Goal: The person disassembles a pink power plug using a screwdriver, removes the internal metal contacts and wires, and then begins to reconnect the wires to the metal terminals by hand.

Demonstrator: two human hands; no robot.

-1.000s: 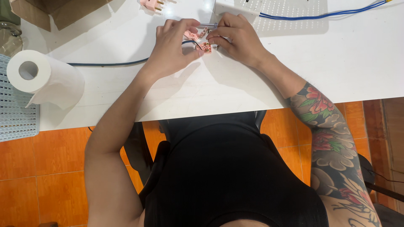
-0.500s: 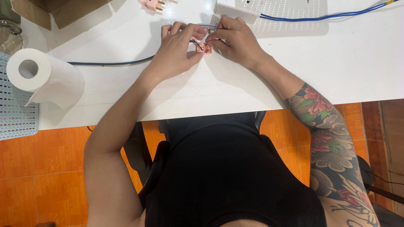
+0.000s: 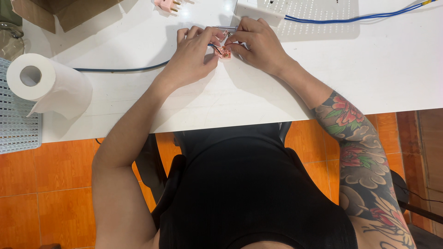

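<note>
Thing in hand: a small pink plug part (image 3: 224, 52), with dark thin wires (image 3: 215, 46) running into it, held just above the white desk (image 3: 258, 97) near its far edge.
Left hand: the left hand (image 3: 191, 57) curls in from the left, thumb and fingertips pinched on the left side of the pink piece and its wires.
Right hand: the right hand (image 3: 258, 44) comes in from the right, fingers bent and closed on the right side of the same piece; what the fingertips press is too small to tell.
Key relation: the piece sits directly between the two hands, touching both, neither clearly nearer; its long axis cannot be made out under the fingers.
Just behind: a small metal tool or part (image 3: 221, 29) lies at the fingertips, its kind unclear, and beyond it a white perforated board (image 3: 318, 14) with a blue cable (image 3: 355, 18) leading off to the right.
Elsewhere on the desk: a finished pink plug (image 3: 167, 4) lies at the far edge, well apart; a dark blue cord (image 3: 120, 70) runs left from the left hand; a paper towel roll (image 3: 46, 85) stands at the left end, with a cardboard box (image 3: 60, 11) behind it.
</note>
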